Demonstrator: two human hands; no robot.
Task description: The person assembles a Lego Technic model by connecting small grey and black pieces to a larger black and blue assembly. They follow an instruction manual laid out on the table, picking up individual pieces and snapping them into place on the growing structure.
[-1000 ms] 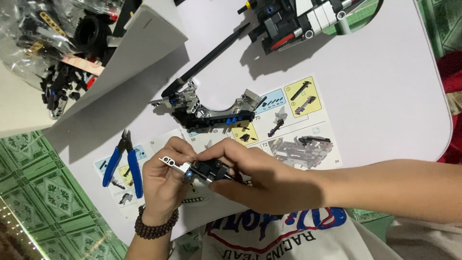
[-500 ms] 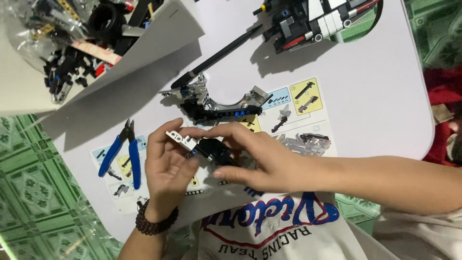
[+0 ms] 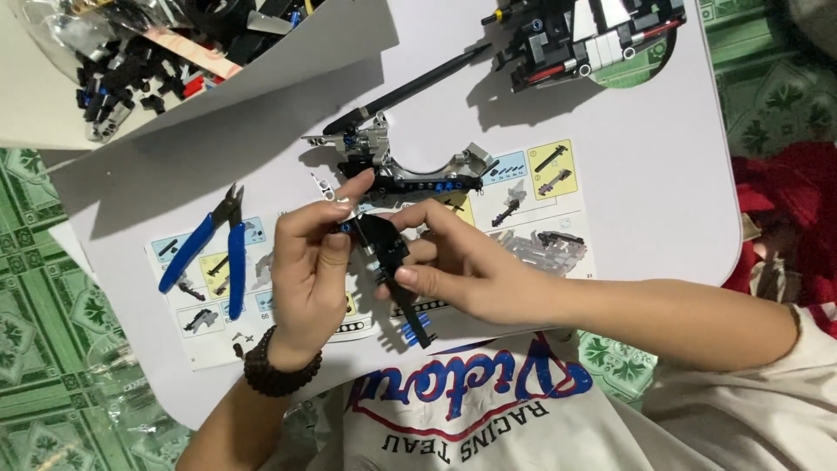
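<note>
A small black brick assembly [image 3: 388, 262] is pinched between the left hand [image 3: 312, 275] and the right hand [image 3: 471, 270], fingers closed on it, above the instruction sheet [image 3: 540, 218]. Blue-handled cutters [image 3: 214, 253] lie just left, a curved black subassembly [image 3: 405, 170] just beyond. The sheet is partly hidden by both hands.

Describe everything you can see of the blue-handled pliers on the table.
The blue-handled pliers lie flat on the instruction sheet, left of the left hand. Two long blue grips, probably rubber-coated, spread apart toward the table's near edge; short dark metal jaws point away from the person, tips close together. Nothing touches them but the paper beneath; both hands are apart from them.
</note>
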